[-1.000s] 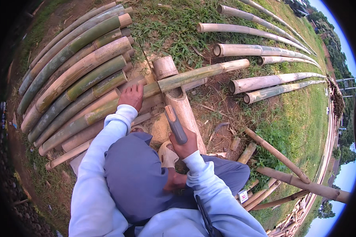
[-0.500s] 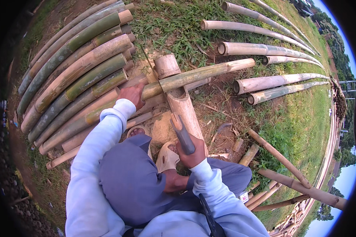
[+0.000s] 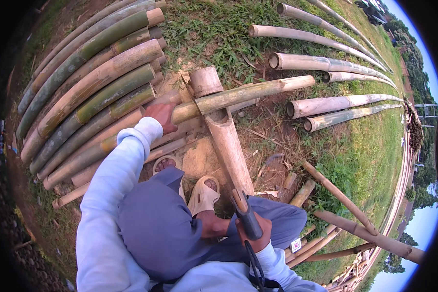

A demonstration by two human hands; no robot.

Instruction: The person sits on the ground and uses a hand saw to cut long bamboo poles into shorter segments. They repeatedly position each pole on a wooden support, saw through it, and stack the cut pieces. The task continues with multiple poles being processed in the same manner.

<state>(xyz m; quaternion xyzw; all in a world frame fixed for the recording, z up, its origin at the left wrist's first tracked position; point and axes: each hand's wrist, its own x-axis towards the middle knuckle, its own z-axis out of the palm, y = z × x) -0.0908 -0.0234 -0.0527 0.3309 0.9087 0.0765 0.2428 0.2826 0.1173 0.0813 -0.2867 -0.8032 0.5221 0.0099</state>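
Observation:
My left hand [image 3: 163, 117] is closed round a greenish bamboo pole [image 3: 248, 96], pressing it from the left; the fingers are partly hidden. The pole lies across a thick pale bamboo log [image 3: 231, 155] with an opening cut in its top. My right hand [image 3: 259, 228] grips the dark handle of a handsaw [image 3: 248, 220], low beside my right knee. The long thin saw blade [image 3: 210, 127] runs from the handle up to the pole and crosses it just right of my left hand. Its tip shows beyond the pole's far side.
Several cut bamboo poles [image 3: 90, 109] lie stacked at the left. Long bamboo poles [image 3: 321, 62] spread over the grass at the right. A frame of crossed bamboo [image 3: 360, 228] stands at the lower right. Pale sawdust [image 3: 197, 158] lies near my sandals [image 3: 203, 195].
My right hand has drawn the handsaw back toward my body, down and to the right. Less of the blade extends past the pole. My left hand stays on the pole.

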